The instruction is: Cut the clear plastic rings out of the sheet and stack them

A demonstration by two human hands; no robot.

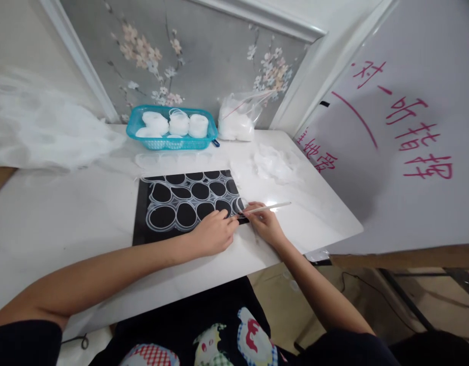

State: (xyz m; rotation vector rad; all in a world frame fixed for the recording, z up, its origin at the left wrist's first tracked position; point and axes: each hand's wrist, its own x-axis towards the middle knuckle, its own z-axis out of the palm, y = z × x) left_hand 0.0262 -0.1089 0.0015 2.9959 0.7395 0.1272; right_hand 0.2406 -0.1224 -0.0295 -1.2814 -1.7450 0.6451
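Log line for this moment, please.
left hand: pressing on black mat | right hand: holding thin white tool at mat edge | blue basket: behind

A white bench [66,218] carries a black mat [143,231] with white rings near its front edge. Behind it sit a blue basket [137,129], a clear bag [236,119] and crumpled plastic [274,162]; white netting [39,127] lies left.
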